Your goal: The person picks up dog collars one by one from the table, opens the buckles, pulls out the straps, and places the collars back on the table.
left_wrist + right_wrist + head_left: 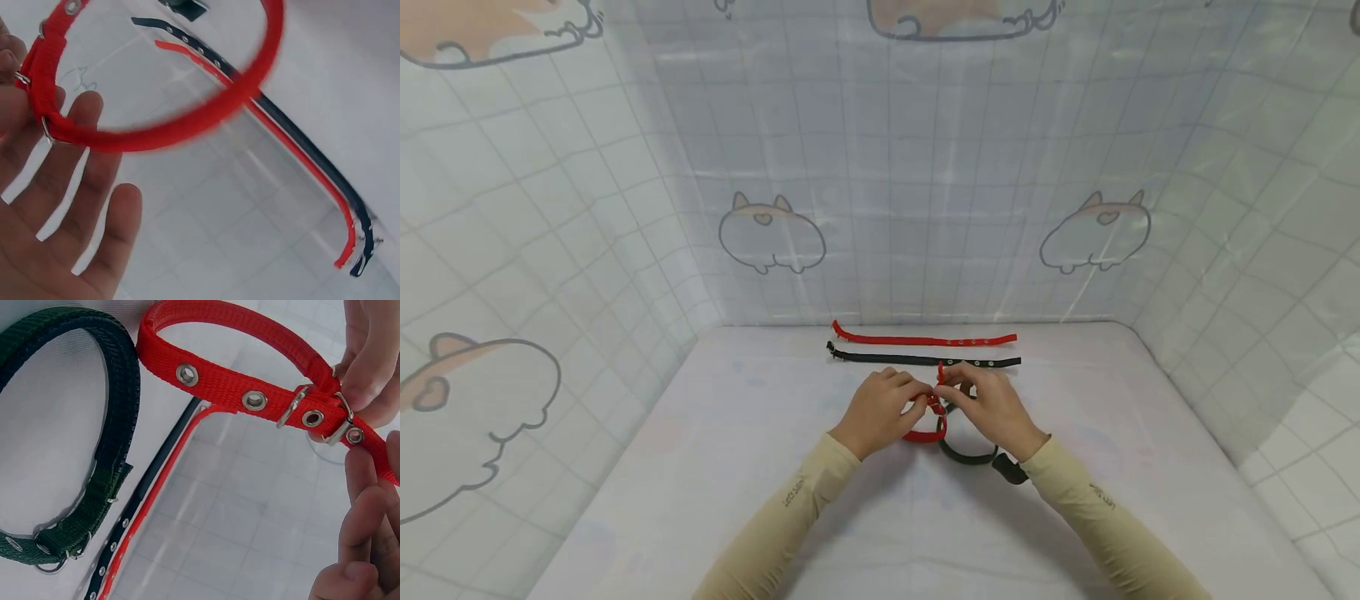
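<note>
1. While the left hand (880, 410) pinches the red woven-fabric collar (925, 437) by its fastening between thumb and fingers, the right hand (992, 408) pinches the collar's red free end (941, 372), which points up past the fingertips
2. The red collar, bent into a loop, is between the two hands, over the middle of the table; whether its near edge rests on the surface I cannot tell
3. At the left hand the strap runs through a silvery metal buckle (347, 410), and a row of silvery round eyelets (244, 400) lines the band
4. The left hand's other fingers reach out, slightly apart from one another, below the loop
5. Just right of the red collar, partly behind the right hand, is a dark green woven collar (967, 457), also looped; whether the two touch I cannot tell
6. On the far side lie two long flat straps side by side, eyelets toward the right: a red strap (895, 340) farther off, a black strap (887, 359) nearer
7. A white cloth-covered table (715, 467) lies under everything, with a white grid-patterned sheet (925, 233) behind it showing cartoon dogs (772, 239)
8. Both forearms wear pale yellow sleeves (775, 517) with dark lettering
</note>
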`<state>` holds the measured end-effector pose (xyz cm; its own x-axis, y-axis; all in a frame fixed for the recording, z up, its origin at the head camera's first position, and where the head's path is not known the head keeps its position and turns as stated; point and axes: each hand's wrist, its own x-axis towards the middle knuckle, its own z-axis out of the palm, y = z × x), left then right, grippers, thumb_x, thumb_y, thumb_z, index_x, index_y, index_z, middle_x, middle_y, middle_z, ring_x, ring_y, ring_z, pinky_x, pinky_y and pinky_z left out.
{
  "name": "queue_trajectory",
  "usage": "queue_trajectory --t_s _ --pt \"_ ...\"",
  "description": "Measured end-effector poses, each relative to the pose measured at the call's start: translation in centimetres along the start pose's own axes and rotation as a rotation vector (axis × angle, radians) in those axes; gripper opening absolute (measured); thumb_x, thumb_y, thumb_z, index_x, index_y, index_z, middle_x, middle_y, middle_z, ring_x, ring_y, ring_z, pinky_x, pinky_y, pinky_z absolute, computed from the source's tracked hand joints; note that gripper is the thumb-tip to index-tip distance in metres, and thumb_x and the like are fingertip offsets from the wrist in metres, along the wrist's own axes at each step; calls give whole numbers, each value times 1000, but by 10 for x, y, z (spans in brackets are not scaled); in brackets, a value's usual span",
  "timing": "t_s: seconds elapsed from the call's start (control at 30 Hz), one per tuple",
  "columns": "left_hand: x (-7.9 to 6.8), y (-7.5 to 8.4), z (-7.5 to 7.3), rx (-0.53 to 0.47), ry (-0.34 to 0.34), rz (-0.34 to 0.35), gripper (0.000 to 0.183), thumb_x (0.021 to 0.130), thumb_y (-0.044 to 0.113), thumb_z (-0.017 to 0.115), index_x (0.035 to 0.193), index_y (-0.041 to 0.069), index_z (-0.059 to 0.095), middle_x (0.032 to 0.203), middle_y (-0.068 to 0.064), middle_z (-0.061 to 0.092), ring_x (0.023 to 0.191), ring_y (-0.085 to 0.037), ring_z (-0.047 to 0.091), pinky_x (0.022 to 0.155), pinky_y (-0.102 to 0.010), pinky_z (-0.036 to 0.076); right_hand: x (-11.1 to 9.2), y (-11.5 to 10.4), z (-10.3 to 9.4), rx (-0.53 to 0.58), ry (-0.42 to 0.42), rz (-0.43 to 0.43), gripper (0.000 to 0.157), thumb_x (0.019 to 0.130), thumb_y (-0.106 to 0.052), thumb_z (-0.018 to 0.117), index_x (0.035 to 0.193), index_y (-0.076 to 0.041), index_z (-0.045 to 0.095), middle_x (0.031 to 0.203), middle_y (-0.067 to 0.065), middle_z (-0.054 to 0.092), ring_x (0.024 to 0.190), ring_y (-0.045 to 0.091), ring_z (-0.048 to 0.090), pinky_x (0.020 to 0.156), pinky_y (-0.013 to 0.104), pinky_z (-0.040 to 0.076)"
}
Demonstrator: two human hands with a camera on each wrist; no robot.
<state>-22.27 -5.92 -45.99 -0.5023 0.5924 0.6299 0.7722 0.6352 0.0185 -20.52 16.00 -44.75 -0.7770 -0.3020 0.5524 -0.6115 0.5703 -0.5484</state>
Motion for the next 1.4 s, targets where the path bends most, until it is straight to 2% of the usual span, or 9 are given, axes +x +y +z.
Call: queue_trajectory --t_s 0.2,0.3,0.57,0.7,0.87,0.97,1.1,1.2,1.4 --pt "0 -1 0 52 -40 41 27 96 40 70 111 18 76 102 5 73 93 -16 64 81 -33 53 1 0 1 -27 14 0 26 92 -34 77 108 -14 73 92 -10 72 71 6 57 55 26 47" --pt "-1 -2 1 75 -49 60 30 93 43 73 110 19 76 104 5 73 93 -16 64 80 -32 52 2 -1 1 -25 28 -12 25 91 -34 78 106 -15 73 90 -10 72 69 5 57 55 26 45" --pt "-1 -5 0 79 63 116 21 89 37 80 101 20 79 96 5 75 90 -16 64 77 -30 52 2 -5 -1 17 33 -7 25 94 -33 75 112 -16 73 92 -11 71 73 6 59 56 26 48" --pt "-2 -12 -2 84 95 98 22 90 40 77 99 20 80 95 6 75 93 -16 64 80 -30 53 0 -4 -5 32 42 -3 21 98 -32 69 114 -18 71 93 -10 70 78 9 61 63 30 51" --pt "-5 -21 -7 2 129 42 23 92 39 75 99 18 80 93 5 75 90 -14 62 80 -29 52 -2 1 -10 10 47 11 25 100 -36 66 116 -17 71 95 -11 70 82 8 60 69 34 50" --pt "-6 -26 -10 -55 143 5 22 92 36 76 100 17 80 95 5 75 89 -13 60 79 -28 51 -3 4 -10 -3 39 25 25 99 -34 68 115 -15 71 96 -12 70 81 8 59 67 33 48" --pt "-5 -26 -14 -78 166 -23 19 91 33 78 100 16 79 95 4 74 88 -13 60 79 -30 52 -4 8 -7 22 -3 28 25 97 -32 72 115 -14 72 103 -10 70 89 10 61 73 39 51" --pt "-4 -23 -17 -81 182 -21 21 92 35 77 100 16 79 94 4 74 88 -14 60 80 -31 52 -5 9 -5 67 -45 38 27 96 -36 72 114 -16 72 104 -11 71 94 10 64 77 43 53" --pt "1 -16 -19 -115 197 7 24 94 38 73 100 16 79 95 5 74 88 -12 59 78 -29 52 -4 5 1 145 -52 48 26 94 -39 73 112 -20 71 99 -13 72 89 7 66 78 37 54"
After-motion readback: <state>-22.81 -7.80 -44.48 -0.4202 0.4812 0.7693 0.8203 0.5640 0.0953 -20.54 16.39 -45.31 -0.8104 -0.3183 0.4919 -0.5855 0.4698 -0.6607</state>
